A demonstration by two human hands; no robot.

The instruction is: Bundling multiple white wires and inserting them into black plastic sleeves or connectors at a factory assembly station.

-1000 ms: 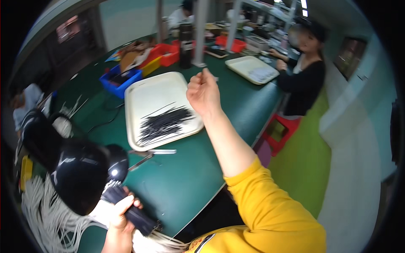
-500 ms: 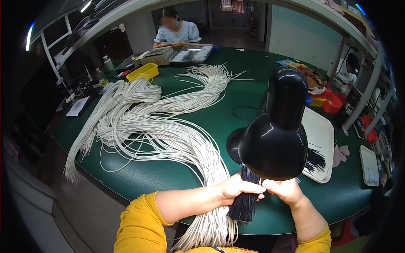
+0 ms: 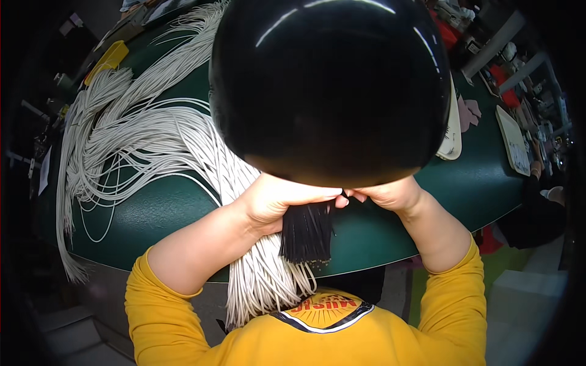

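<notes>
My left hand is closed around a bundle of thin black wires, whose lower ends hang free below the thumb. The upper part of the bundle is hidden by the black lamp shade. Close beside the left fingertips, my right hand has its fingers drawn together; the shade covers part of it, and anything it pinches is too small or hidden to make out. Under my left wrist runs a long hank of white cables, which spreads over the green table and hangs off its near edge.
Large and low, the lamp shade stands over both hands. Farther left is a yellow bin. To the right lie a cream tray, partly covered by the shade, a pink cloth and a second pale tray.
My view has tipped down and come closer, so the lamp shade fills much more of it. Both hands keep about the same pose, with the black bundle still in the left.
</notes>
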